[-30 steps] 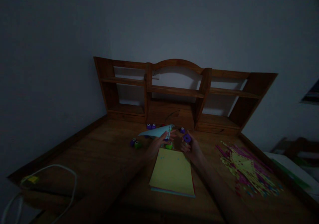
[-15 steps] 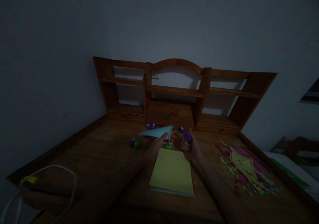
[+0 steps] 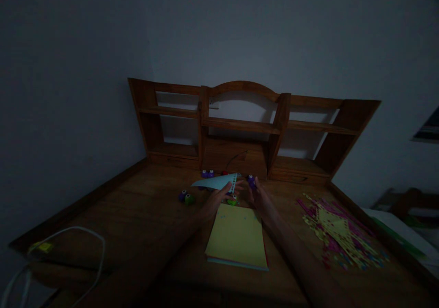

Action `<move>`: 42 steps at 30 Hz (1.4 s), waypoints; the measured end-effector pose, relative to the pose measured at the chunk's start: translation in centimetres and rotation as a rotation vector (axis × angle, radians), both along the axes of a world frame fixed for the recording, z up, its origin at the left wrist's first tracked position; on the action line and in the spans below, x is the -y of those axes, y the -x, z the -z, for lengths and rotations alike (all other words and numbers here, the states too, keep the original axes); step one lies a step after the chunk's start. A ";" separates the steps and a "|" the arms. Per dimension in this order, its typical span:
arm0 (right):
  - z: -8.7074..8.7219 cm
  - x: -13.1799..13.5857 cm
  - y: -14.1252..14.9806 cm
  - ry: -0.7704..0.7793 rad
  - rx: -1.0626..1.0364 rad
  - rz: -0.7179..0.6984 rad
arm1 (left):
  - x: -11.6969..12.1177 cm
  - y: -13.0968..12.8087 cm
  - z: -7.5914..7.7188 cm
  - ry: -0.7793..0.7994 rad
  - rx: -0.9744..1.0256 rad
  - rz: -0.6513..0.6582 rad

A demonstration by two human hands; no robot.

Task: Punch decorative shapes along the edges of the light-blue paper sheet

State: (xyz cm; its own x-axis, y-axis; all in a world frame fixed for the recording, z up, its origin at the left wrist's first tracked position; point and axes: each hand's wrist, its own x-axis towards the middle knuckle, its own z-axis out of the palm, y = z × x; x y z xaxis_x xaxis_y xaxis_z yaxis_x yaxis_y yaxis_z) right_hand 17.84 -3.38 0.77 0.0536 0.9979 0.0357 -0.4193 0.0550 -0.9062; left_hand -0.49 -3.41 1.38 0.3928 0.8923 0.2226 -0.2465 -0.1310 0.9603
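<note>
**Light-blue sheet held between a paper stack and a shelf unit**

The light-blue sheet [image 3: 214, 182] is held above the surface [image 3: 147, 207] by the left hand [image 3: 219, 198], its fingers clamped on the paper, thumb on top. Its long axis is laid roughly left to right; the narrow tip is pointed left, and the edge punched with holes is turned toward the right hand [image 3: 259, 198]. A purple eye-topped punch [image 3: 251, 181] is seen at the right fingers, but whether they are closed on it cannot be told.

A green eye-topped punch [image 3: 232, 201] is set between the hands, just beyond the yellow-topped paper stack [image 3: 237, 235]. A purple pair [image 3: 207, 174] is partly screened by the sheet; a purple-and-green pair [image 3: 186, 197] is placed to the left. Behind, the wooden shelf unit [image 3: 240, 124] is divided into open compartments (a wall socket [image 3: 213, 103] is framed in the middle one). Punched paper strips [image 3: 338, 228] are heaped at right, and a white cable [image 3: 103, 248] is looped at left.
</note>
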 end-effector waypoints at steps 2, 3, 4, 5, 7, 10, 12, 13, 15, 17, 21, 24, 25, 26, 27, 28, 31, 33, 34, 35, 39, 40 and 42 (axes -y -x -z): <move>0.2 0.2 0.0 -0.006 -0.002 0.014 | -0.1 0.0 0.1 0.012 0.010 -0.011; 0.3 0.3 0.0 -0.018 0.004 0.012 | 0.0 0.0 0.1 0.019 0.012 -0.015; 0.4 0.4 0.1 -0.037 0.019 0.006 | 0.0 -0.1 0.0 0.026 0.015 -0.014; 0.5 0.5 0.1 -0.056 0.037 0.001 | 0.1 -0.1 -0.1 0.034 0.020 -0.012; 0.6 0.6 0.0 -0.093 0.066 -0.002 | 0.3 -0.1 -0.3 0.047 0.031 0.000; 0.7 0.6 -0.2 -0.130 0.082 -0.018 | 0.5 -0.1 -0.6 0.035 0.026 0.006; 0.6 0.6 -0.3 -0.132 0.083 -0.027 | 0.5 -0.1 -0.6 0.008 0.017 0.005; 0.6 0.6 -0.4 -0.129 0.086 -0.027 | 0.5 -0.1 -0.5 0.003 0.015 0.001; 0.6 0.5 -0.4 -0.124 0.093 -0.020 | 0.3 -0.1 -0.3 0.014 0.014 -0.009; 0.6 0.5 -0.3 -0.126 0.109 -0.002 | 0.2 -0.1 -0.1 0.030 0.023 -0.023; 1.0 0.2 0.1 -0.175 0.199 0.051 | 0.3 -0.1 -0.2 0.069 0.032 -0.019; 1.4 -0.1 0.3 -0.214 0.264 0.080 | 0.3 -0.1 -0.1 0.139 0.030 -0.028; 1.5 -0.1 0.3 -0.228 0.294 0.098 | 0.3 -0.1 -0.1 0.163 0.025 -0.033; 1.6 -0.2 0.3 -0.248 0.337 0.120 | 0.2 0.0 0.0 0.177 0.018 -0.035; 1.7 -0.2 0.2 -0.274 0.396 0.150 | 0.2 0.0 0.2 0.179 0.013 -0.034; 1.7 -0.2 0.1 -0.300 0.466 0.178 | 0.1 0.0 0.3 0.174 0.011 -0.032; 1.5 -0.1 -0.2 -0.335 0.672 0.249 | 0.0 0.1 0.4 0.160 0.012 -0.029; 1.3 0.0 -0.4 -0.336 0.762 0.273 | 0.0 0.1 0.4 0.161 0.002 -0.048; 1.2 0.2 -0.5 -0.341 0.793 0.279 | 0.0 0.0 0.4 0.157 -0.003 -0.058; 1.1 0.3 -0.5 -0.348 0.821 0.284 | -0.1 0.0 0.4 0.148 -0.003 -0.062; 1.0 0.9 -0.6 -0.379 0.921 0.301 | -0.2 -0.1 0.4 0.105 0.022 -0.043; 1.0 1.0 -0.6 -0.391 0.938 0.302 | -0.2 -0.1 0.4 0.099 0.026 -0.043; 1.2 1.0 -0.6 -0.424 0.960 0.293 | 0.0 0.0 0.2 0.097 0.018 -0.056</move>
